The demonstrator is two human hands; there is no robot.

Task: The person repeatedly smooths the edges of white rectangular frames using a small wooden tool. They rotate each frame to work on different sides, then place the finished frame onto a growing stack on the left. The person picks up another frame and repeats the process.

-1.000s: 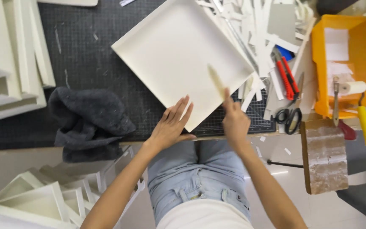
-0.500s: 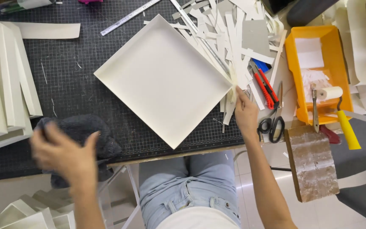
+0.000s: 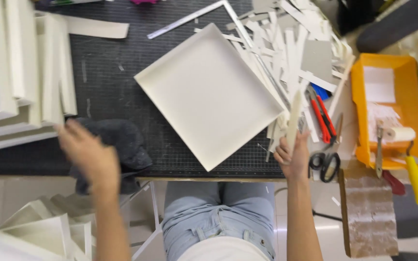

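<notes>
Left hand: our left hand (image 3: 89, 155) hangs open and blurred, fingers spread, just over the dark grey cloth (image 3: 117, 145) at the near left edge of the counter (image 3: 107, 72).
Right hand: our right hand (image 3: 293, 157) is closed around a pale flat stick (image 3: 293, 121), holding it upright near the counter's near edge.
Tray: the shallow white square tray (image 3: 211, 94) lies turned like a diamond, just left of the stick.
Right side: black-handled scissors (image 3: 326, 162), then the orange tray (image 3: 388, 106).
Far: white paper strips (image 3: 291, 38) piled.
</notes>
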